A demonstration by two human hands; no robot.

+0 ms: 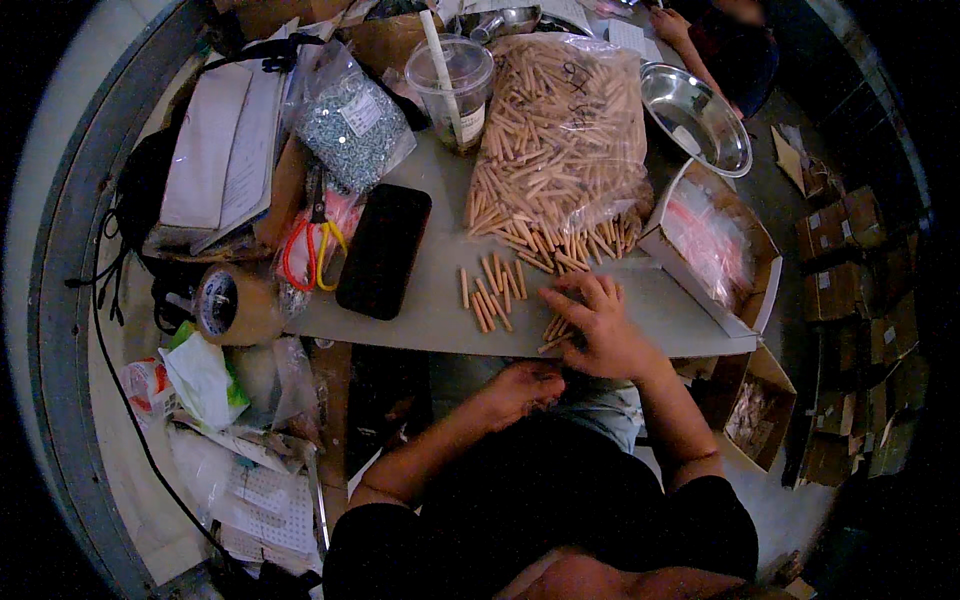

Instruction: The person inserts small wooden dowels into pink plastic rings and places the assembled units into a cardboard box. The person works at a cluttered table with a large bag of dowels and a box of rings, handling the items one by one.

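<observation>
At the near edge of the table [420, 310], a row of loose dowels [490, 290] lies spread flat, and the right hand [597, 325] rests just beside them, palm down, fingers [570, 293] spread and pressing on a few more dowels that poke out under it toward the edge. The left hand [520, 385] sits below the table edge over the lap, curled loosely; whether it holds anything cannot be told. Behind the row, a clear bag [560, 130] full of dowels spills its mouth onto the table. A black phone [383, 250] lies left of the row, with scissors [315, 245] beside it and a tape roll [230, 305] at the corner. A plastic cup [452, 85] stands behind, a steel bowl [695, 115] and an open box [715, 250] to the right.
</observation>
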